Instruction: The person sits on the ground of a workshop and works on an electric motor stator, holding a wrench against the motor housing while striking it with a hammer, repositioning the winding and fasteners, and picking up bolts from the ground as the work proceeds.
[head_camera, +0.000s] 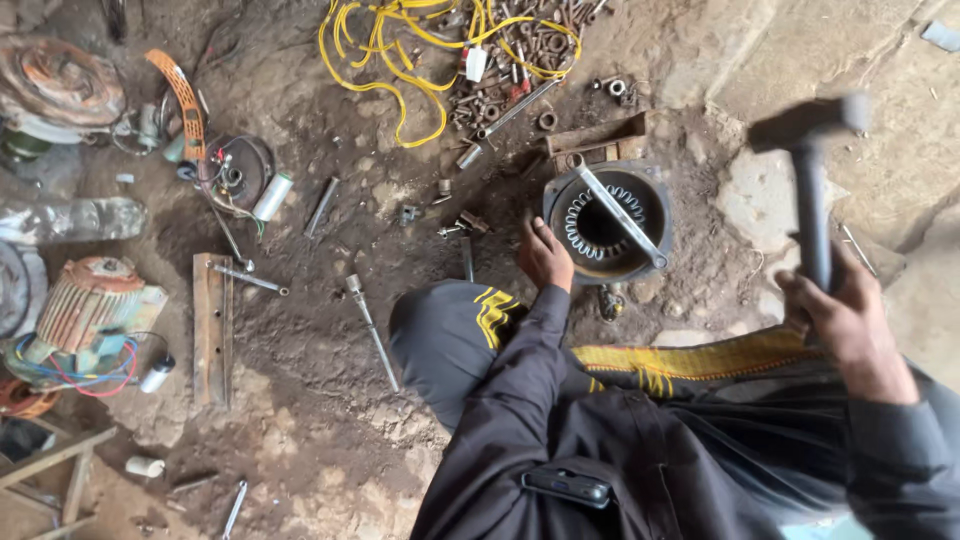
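— What kind of floor is that?

— A bare dirt floor (330, 330), dark and lumpy, with pale flat stones (900, 170) along the right side. Parts lie scattered all over it.

— Such as?

— At the top, a tangle of yellow wire (400, 60) beside a heap of rusty bolts and nuts (520, 50). At the left, a ribbed electric motor (85, 300) with faded orange paint and red and blue leads. A flat rusted steel bar (212, 325) and a long thin bolt (372, 330) lie in the middle.

— And what are the hands on?

— A round motor stator housing (608, 222) sits on the floor, grey metal, with coppery windings looped around its inner ring. A slim steel rod (622, 215) lies diagonally across its opening. The left hand (545, 255) rests against the housing's left rim, fingers curled at the edge; whether it truly grips, I cannot tell.

— The right?

— The right hand (845, 320) is closed around the handle of a hammer (810, 150), raised to the right of the housing and well apart from it, its dark head blurred.
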